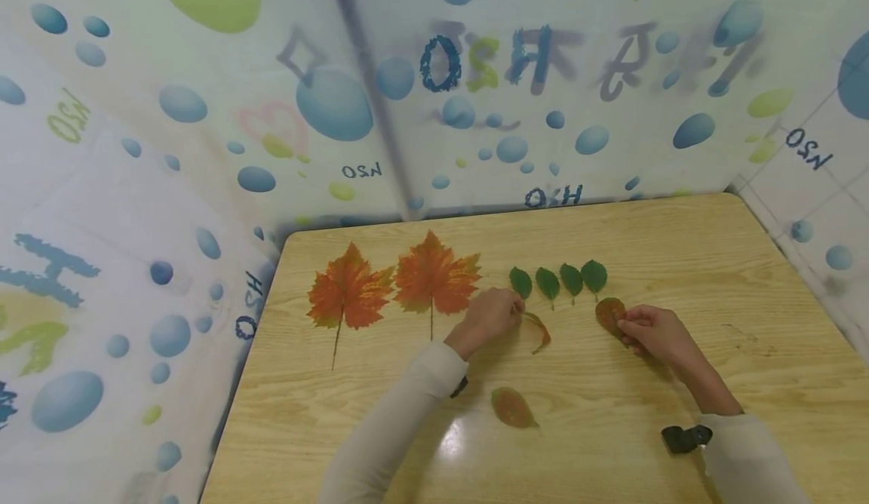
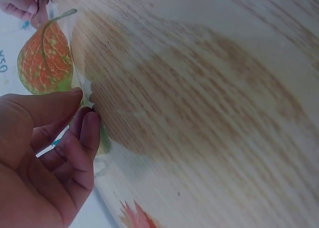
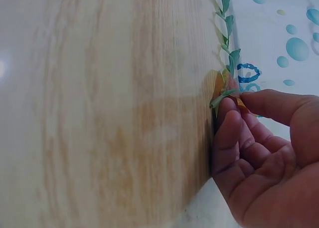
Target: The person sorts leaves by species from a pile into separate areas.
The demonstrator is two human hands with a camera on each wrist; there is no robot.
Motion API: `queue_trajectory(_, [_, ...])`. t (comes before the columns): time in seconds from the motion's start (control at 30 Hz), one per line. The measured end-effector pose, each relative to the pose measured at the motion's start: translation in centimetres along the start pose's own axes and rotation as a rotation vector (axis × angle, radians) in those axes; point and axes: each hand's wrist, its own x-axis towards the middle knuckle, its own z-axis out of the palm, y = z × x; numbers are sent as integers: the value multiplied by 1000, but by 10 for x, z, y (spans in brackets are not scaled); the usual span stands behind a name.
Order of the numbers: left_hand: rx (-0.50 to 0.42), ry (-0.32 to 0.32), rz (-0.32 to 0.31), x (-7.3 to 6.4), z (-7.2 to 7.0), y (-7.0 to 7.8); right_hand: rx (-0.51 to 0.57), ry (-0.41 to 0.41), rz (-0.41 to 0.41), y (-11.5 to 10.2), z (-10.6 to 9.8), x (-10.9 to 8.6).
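Note:
My left hand (image 1: 490, 317) pinches the tip of an orange-and-green leaf (image 1: 541, 330) between thumb and fingers. This leaf stands tilted, stem toward the near side; in the left wrist view its veined face (image 2: 46, 61) shows beyond the thumb, which hides the pinched edge. To the right, my right hand (image 1: 658, 332) holds a reddish leaf with green edges (image 1: 610, 314) by its side; in the right wrist view the fingertips cover part of that leaf (image 3: 219, 86). Several small green leaves (image 1: 547, 284) form a row just behind both hands.
Two large orange maple-shaped leaves (image 1: 349, 289) with long stems lie left of my left hand. Another red-green leaf (image 1: 512, 408) lies nearer the front. All are on a wooden table (image 1: 597, 444), bordered by a bubble-printed wall covering (image 1: 407, 142) behind and at the sides.

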Motion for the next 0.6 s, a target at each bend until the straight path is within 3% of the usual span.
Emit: queue_trajectory(0.6, [-64, 9, 30, -5, -5, -3, -20, 8, 11, -1, 0, 0])
